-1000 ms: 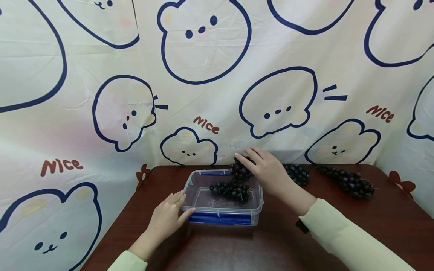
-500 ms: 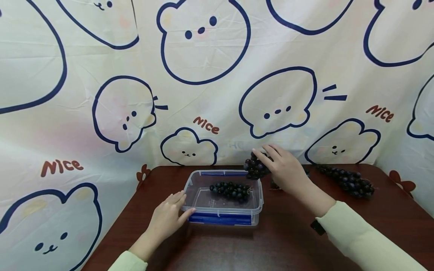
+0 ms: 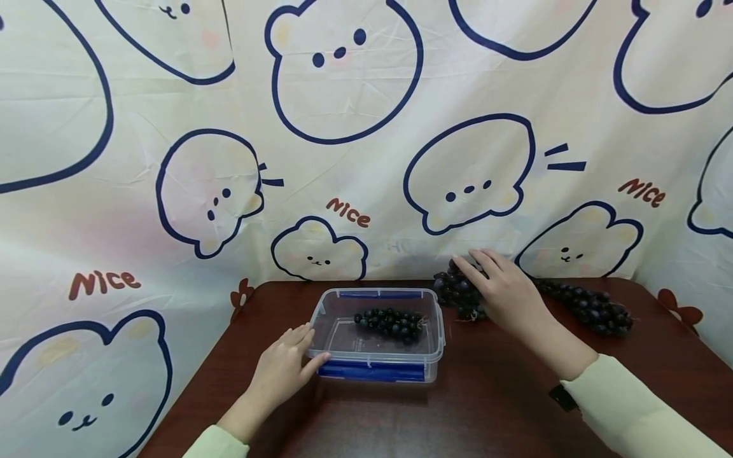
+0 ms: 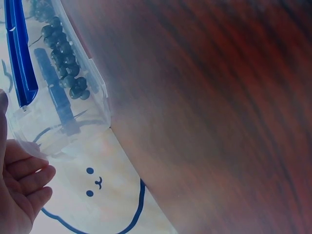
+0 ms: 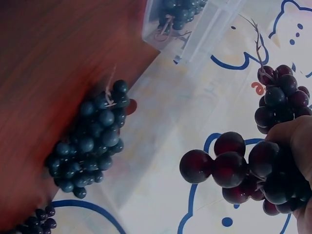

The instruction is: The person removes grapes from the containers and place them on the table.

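Note:
A clear box with blue clips (image 3: 372,356) stands on the table with one dark grape bunch (image 3: 390,323) inside. The left hand (image 3: 280,366) rests against its left front corner, fingers and thumb on the rim. To the right of the box the right hand (image 3: 506,292) holds a dark grape bunch (image 3: 456,286). In the right wrist view this held bunch (image 5: 273,170) shows reddish-black grapes, and a bluish bunch (image 5: 90,141) lies on the table apart from it. The left wrist view shows the box (image 4: 92,117) beside the left hand (image 4: 22,190).
Another long dark grape bunch (image 3: 595,308) lies at the right back of the brown table (image 3: 389,423). A light cloth with drawn bear faces (image 3: 355,172) hangs behind the table's back edge.
The right hand has moved right with the held grape bunch, from above the box's back right part to beyond its right side. The left hand and the box have stayed in place.

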`<control>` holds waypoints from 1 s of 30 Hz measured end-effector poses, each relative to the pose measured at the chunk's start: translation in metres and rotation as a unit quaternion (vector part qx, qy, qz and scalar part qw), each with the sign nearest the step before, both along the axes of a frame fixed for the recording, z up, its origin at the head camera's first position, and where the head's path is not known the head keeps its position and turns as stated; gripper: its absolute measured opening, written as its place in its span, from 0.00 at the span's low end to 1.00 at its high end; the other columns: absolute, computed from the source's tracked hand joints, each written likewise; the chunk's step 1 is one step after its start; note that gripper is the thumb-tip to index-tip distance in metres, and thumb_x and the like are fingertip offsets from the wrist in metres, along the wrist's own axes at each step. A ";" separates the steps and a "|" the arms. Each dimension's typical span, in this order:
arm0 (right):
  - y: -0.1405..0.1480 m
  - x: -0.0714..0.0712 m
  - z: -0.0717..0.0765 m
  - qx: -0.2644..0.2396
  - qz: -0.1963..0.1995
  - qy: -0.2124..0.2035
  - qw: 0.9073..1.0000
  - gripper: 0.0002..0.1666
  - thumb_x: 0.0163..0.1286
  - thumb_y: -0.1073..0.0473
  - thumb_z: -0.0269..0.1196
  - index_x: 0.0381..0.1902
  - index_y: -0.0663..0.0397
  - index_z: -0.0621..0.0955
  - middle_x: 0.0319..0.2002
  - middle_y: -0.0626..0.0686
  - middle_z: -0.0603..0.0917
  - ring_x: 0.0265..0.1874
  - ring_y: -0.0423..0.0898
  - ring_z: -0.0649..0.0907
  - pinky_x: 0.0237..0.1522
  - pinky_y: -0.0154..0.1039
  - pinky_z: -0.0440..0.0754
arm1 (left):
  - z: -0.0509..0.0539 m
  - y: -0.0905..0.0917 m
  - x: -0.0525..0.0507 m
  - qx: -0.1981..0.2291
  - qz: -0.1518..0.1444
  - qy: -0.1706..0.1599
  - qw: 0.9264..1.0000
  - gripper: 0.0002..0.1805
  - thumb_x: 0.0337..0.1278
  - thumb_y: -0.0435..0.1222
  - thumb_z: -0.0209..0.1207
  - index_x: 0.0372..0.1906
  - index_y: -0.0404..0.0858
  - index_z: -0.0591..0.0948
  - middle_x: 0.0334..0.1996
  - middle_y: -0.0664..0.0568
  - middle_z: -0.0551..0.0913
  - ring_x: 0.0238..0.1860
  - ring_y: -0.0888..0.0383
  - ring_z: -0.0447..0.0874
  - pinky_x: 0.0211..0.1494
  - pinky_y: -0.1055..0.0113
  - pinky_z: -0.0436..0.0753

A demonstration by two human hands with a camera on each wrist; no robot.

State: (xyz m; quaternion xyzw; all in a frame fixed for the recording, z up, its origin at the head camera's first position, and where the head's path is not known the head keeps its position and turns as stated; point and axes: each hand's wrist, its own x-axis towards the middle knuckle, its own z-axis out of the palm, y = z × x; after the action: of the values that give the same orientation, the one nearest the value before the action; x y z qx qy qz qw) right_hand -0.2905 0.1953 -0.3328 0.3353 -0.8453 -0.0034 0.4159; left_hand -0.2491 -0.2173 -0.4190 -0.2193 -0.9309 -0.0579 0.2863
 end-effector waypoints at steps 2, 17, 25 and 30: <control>0.004 0.002 -0.002 -0.004 -0.002 -0.006 1.000 0.48 0.44 0.79 0.70 0.66 0.57 0.72 0.56 0.66 0.76 0.53 0.62 0.76 0.51 0.56 0.79 | -0.001 0.000 0.000 0.000 -0.001 0.001 1.000 0.32 0.51 0.53 0.68 0.48 0.28 0.84 0.52 0.37 0.82 0.54 0.45 0.81 0.58 0.50 0.77; 0.031 0.013 -0.016 -0.013 -0.001 -0.028 1.000 0.50 0.39 0.76 0.73 0.66 0.61 0.72 0.54 0.68 0.76 0.53 0.64 0.75 0.53 0.58 0.77 | -0.001 -0.001 0.000 0.001 -0.006 0.005 1.000 0.32 0.51 0.53 0.68 0.48 0.28 0.84 0.52 0.37 0.82 0.55 0.45 0.80 0.58 0.50 0.77; 0.036 0.018 -0.025 -0.010 -0.012 -0.049 0.999 0.55 0.34 0.77 0.75 0.67 0.61 0.71 0.53 0.68 0.76 0.51 0.65 0.76 0.49 0.60 0.78 | -0.001 0.000 0.001 0.002 -0.004 0.001 1.000 0.32 0.51 0.53 0.68 0.48 0.28 0.84 0.52 0.37 0.82 0.55 0.45 0.80 0.58 0.50 0.76; 0.039 0.017 -0.032 -0.007 -0.004 -0.047 0.999 0.54 0.35 0.76 0.74 0.67 0.62 0.71 0.51 0.68 0.76 0.50 0.64 0.77 0.46 0.59 0.79 | 0.000 0.000 0.001 0.002 -0.001 0.000 1.000 0.32 0.51 0.53 0.68 0.48 0.28 0.84 0.53 0.37 0.81 0.55 0.45 0.80 0.58 0.50 0.77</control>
State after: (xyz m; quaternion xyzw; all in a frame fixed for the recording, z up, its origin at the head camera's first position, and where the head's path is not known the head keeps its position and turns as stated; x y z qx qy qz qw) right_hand -0.2736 0.2343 -0.3652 0.3287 -0.8655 0.0162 0.3777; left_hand -0.2485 -0.2173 -0.4195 -0.2202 -0.9304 -0.0599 0.2869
